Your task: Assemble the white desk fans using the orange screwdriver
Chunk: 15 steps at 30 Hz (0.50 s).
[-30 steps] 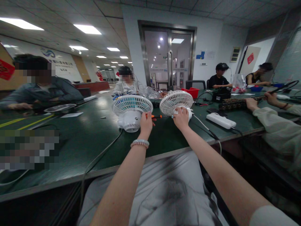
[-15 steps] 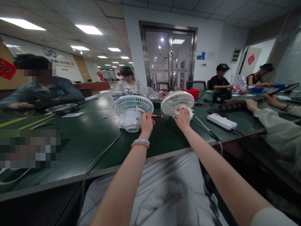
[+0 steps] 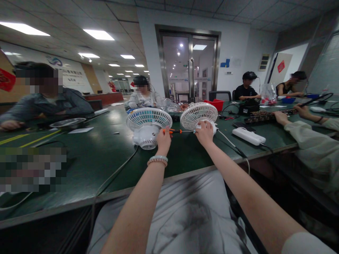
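Note:
My left hand point(image 3: 164, 140) is closed round the orange and black handle of a screwdriver point(image 3: 175, 131). Its thin shaft points right, and the tip meets a small pale blue piece at the side of the right white fan point(image 3: 198, 116). Over the rear housing of that fan lies my right hand point(image 3: 205, 132), fingers wrapped round it. A second white fan point(image 3: 149, 121), with blue showing through its cage, stands just left of my left hand. Exactly what the screwdriver tip engages is too small to make out.
A white power strip point(image 3: 248, 136) and a dark phone lie to the right on the green table point(image 3: 106, 158). Cables run over the front edge. A red bin point(image 3: 217, 104) and plastic bags stand behind the fans. Several co-workers sit around; one at right handles dark rods point(image 3: 258, 117).
The view has shifted very slightly. Both hands keep their holds, the screwdriver stays against the right fan, and its handle looks slightly turned.

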Available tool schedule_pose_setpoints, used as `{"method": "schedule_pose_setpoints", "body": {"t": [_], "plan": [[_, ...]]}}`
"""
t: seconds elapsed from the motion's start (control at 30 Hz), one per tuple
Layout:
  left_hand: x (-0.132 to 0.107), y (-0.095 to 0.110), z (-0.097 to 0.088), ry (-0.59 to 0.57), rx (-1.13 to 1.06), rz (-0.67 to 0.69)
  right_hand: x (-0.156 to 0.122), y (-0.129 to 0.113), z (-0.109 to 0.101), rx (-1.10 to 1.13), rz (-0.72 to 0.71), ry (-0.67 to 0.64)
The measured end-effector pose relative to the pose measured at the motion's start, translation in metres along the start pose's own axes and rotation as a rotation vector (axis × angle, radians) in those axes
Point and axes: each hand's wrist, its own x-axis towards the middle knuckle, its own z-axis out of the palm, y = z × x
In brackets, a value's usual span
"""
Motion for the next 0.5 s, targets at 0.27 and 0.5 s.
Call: {"method": "schedule_pose_setpoints", "body": {"t": [0.27,0.5], "plan": [[-0.0013,0.0004,0.0002,0.002,-0.061,0.015,0.0009,-0.0024,-0.0031,-0.027,0.015,-0.034],[-0.0005,-0.0002,0.0006,-0.004,-0.052,-0.015,0.0003,-0.0037,-0.0047,-0.01,0.02,-0.016]]}}
